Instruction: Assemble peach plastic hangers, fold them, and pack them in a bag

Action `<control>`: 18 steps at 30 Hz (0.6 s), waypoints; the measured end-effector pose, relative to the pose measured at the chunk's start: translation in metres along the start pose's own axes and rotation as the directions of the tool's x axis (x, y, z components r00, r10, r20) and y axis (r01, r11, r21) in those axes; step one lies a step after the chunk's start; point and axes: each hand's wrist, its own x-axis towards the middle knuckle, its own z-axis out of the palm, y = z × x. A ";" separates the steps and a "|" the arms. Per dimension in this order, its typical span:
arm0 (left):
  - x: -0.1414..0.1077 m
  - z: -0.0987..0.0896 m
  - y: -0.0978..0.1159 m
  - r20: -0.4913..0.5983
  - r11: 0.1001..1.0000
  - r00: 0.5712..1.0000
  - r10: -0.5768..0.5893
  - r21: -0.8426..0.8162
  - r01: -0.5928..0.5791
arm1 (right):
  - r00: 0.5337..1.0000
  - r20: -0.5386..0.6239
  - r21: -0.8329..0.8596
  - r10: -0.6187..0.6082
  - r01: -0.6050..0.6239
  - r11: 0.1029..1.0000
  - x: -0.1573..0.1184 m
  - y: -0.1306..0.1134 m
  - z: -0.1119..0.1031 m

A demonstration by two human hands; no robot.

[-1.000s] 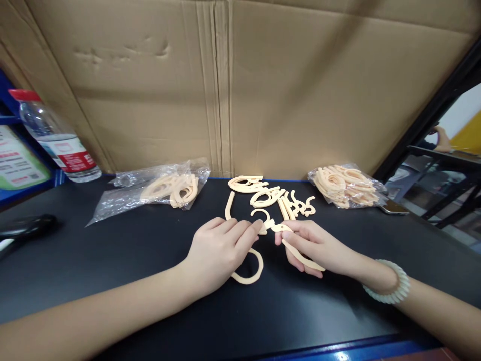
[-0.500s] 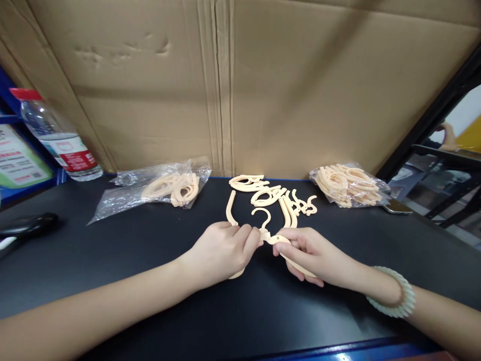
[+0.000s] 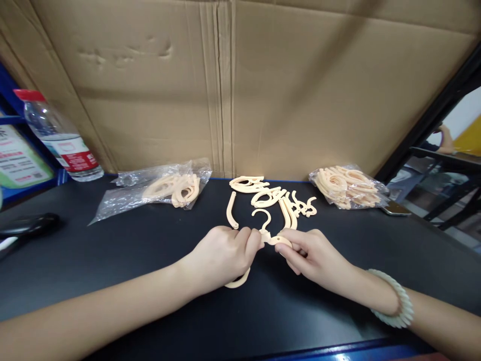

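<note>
My left hand (image 3: pixel 228 254) is closed on a cream plastic hanger with a hook (image 3: pixel 267 216) that points up between my hands. A curved part of it (image 3: pixel 238 282) shows below my left fingers. My right hand (image 3: pixel 315 254) pinches a cream arm piece (image 3: pixel 281 241) at the hanger's right side, its outer part hidden by the fingers. Just beyond my left hand lies a loose curved piece (image 3: pixel 232 210). Long curved pieces (image 3: pixel 288 213) lie beyond my right hand, beside several small hooks (image 3: pixel 310 206).
Looped cream pieces (image 3: pixel 246 184) lie at the back of the black table (image 3: pixel 150 311). Clear bags of pieces stand left (image 3: pixel 186 189) and right (image 3: pixel 347 186), with a phone (image 3: pixel 396 209) by the right one. A bottle (image 3: pixel 69 145) and a black object (image 3: pixel 30 225) are at left.
My right fingers have drawn in around the arm piece, whose outer length no longer shows. The curved part under my left hand has swung slightly down and shows more.
</note>
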 end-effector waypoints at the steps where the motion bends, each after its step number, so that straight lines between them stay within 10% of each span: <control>1: -0.001 0.000 0.000 0.011 1.000 1.000 0.002 -0.009 -0.002 | 0.999 -0.018 -0.024 -0.029 0.028 0.999 -0.001 0.000 0.000; 11: -0.002 0.010 0.003 0.414 0.773 0.858 -0.302 -0.420 0.475 | 0.887 -0.203 -0.276 -0.415 0.355 0.893 -0.003 0.004 -0.015; 18: 0.001 0.008 -0.003 0.525 0.306 0.754 -0.395 -0.698 0.647 | 0.591 -0.652 -0.462 -0.475 0.188 0.867 0.014 0.028 -0.060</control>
